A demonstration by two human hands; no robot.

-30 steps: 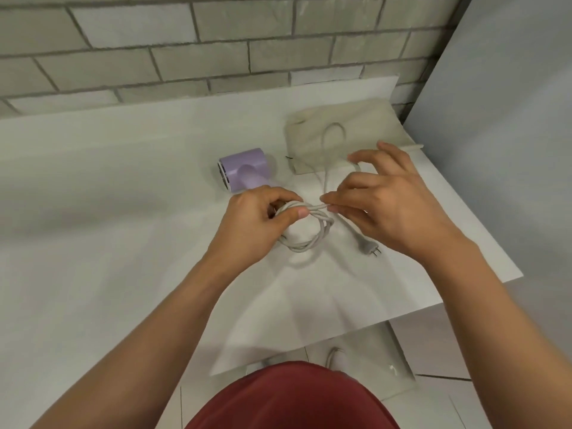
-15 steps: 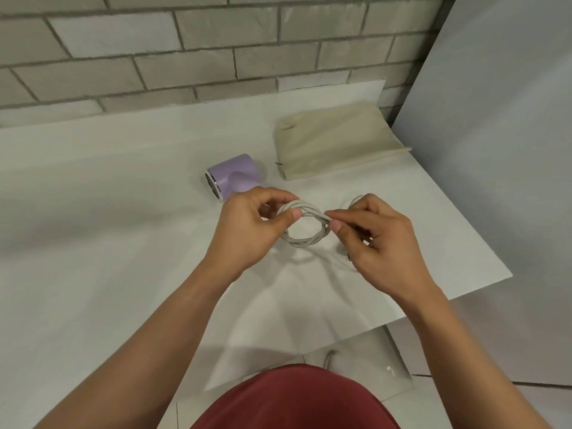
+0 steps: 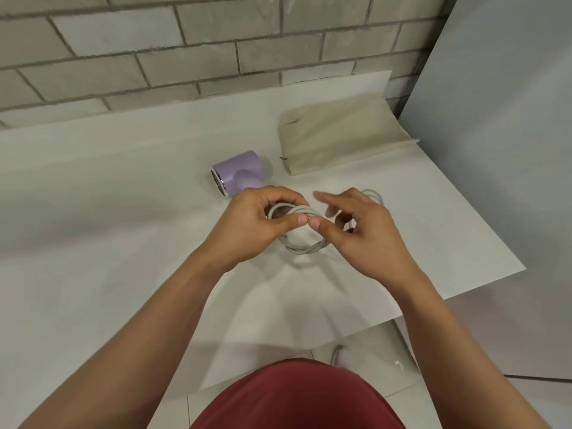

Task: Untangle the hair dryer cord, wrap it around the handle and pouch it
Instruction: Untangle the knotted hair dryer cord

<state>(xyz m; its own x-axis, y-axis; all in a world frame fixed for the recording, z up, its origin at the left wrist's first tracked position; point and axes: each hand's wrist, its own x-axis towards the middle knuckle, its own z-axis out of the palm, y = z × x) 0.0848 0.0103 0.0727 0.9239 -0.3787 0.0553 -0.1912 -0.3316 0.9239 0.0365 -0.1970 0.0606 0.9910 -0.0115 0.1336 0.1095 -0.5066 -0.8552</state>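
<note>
In view are one small lilac plastic hair dryer [image 3: 236, 173] with a short round barrel, one pale grey flexible cord [image 3: 305, 247] wound into a single coil whose overlapping turns cannot be counted, and one flat beige cloth pouch [image 3: 340, 137]. There is one white matte table [image 3: 123, 212] and one dark red garment [image 3: 297, 397]. Two bare hands show: one left hand [image 3: 253, 224] and one right hand [image 3: 362, 233].

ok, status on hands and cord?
Left hand grips the coiled cord. Right hand holds it too. Hair dryer and pouch lie behind, nothing blocking.
</note>
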